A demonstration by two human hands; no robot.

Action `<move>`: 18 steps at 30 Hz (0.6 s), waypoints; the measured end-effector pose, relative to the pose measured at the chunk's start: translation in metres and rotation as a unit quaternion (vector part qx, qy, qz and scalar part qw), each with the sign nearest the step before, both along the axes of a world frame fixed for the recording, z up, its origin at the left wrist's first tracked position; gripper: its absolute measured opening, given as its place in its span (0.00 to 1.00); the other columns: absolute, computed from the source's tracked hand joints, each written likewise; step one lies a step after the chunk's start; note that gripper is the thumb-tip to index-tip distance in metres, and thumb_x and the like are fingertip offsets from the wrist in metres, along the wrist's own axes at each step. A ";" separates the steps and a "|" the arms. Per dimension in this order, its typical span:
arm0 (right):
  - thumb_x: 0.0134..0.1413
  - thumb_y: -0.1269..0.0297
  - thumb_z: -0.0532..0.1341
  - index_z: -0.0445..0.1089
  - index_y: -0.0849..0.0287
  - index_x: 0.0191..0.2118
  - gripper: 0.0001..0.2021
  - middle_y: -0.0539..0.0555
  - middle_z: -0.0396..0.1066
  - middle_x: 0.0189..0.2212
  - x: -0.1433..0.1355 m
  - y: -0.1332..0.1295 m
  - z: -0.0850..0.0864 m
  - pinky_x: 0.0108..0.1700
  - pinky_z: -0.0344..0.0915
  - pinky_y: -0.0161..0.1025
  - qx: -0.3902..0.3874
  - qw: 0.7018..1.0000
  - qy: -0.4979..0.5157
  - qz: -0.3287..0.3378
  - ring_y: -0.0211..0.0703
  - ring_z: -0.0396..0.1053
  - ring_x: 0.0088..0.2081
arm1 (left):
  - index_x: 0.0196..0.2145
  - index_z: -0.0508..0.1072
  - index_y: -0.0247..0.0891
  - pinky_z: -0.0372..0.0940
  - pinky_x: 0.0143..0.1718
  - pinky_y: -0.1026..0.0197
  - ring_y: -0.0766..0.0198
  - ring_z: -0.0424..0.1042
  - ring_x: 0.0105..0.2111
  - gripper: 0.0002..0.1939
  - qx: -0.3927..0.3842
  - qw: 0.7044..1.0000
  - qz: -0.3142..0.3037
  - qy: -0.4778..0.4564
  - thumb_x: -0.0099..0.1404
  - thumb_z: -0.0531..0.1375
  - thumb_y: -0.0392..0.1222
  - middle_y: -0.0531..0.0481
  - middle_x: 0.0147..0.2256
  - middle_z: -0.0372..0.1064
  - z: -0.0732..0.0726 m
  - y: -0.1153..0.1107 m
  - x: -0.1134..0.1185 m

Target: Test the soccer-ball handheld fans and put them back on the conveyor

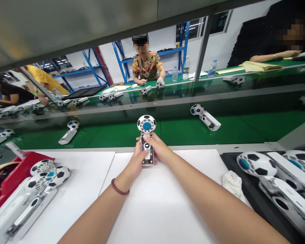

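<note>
Upright between my hands is a handheld device (146, 125) with a round football-patterned head, a blue centre and a clear-fronted handle. A small round display on the handle is lit. My left hand (138, 156) wraps the handle's left side, its thumb on the front below the display. From the right, my right hand (158, 146) grips the upper handle, fingers near the neck. Similar football-headed devices (51, 176) lie on the white table at the left, and more (256, 164) rest on a black tray (246, 189) at the right.
A green conveyor (112, 132) beyond the white table (83, 183) carries several similar devices. A red tape dispenser (22, 169) stands left; crumpled white cloth (231, 183) lies right. Across the line sits a person in a patterned shirt (147, 67); others work at both sides.
</note>
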State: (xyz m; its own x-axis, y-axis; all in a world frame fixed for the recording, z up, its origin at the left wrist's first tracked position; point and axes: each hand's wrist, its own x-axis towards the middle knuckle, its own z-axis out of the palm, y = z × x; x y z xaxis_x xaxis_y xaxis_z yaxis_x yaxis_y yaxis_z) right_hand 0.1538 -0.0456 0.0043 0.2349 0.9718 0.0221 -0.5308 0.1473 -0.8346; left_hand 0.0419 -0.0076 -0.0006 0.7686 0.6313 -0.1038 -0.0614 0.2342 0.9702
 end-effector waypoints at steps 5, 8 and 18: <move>0.49 0.56 0.62 0.63 0.53 0.44 0.16 0.52 0.71 0.41 0.000 0.002 -0.002 0.29 0.68 0.34 -0.021 1.000 -0.009 -0.007 0.38 0.71 0.31 | 0.55 0.48 0.46 0.68 0.25 0.56 0.61 0.70 0.24 0.34 -0.002 1.000 -0.001 -0.006 0.56 0.60 0.49 0.52 0.29 0.66 -0.003 -0.001 -0.001; 0.49 0.56 0.62 0.63 0.53 0.44 0.16 0.51 0.71 0.39 0.000 0.004 -0.007 0.34 0.70 0.36 0.001 1.000 0.014 -0.007 0.38 0.71 0.32 | 0.55 0.46 0.47 0.68 0.27 0.55 0.61 0.71 0.25 0.37 -0.009 1.000 -0.022 0.002 0.54 0.62 0.48 0.51 0.33 0.66 -0.003 0.001 -0.001; 0.42 0.65 0.64 0.66 0.61 0.36 0.12 0.55 0.72 0.35 0.014 -0.001 -0.002 0.39 0.70 0.41 0.007 0.993 0.106 0.057 0.47 0.71 0.41 | 0.57 0.46 0.42 0.67 0.25 0.56 0.60 0.70 0.24 0.37 0.025 0.997 -0.079 -0.001 0.54 0.61 0.44 0.49 0.32 0.68 -0.003 0.000 -0.001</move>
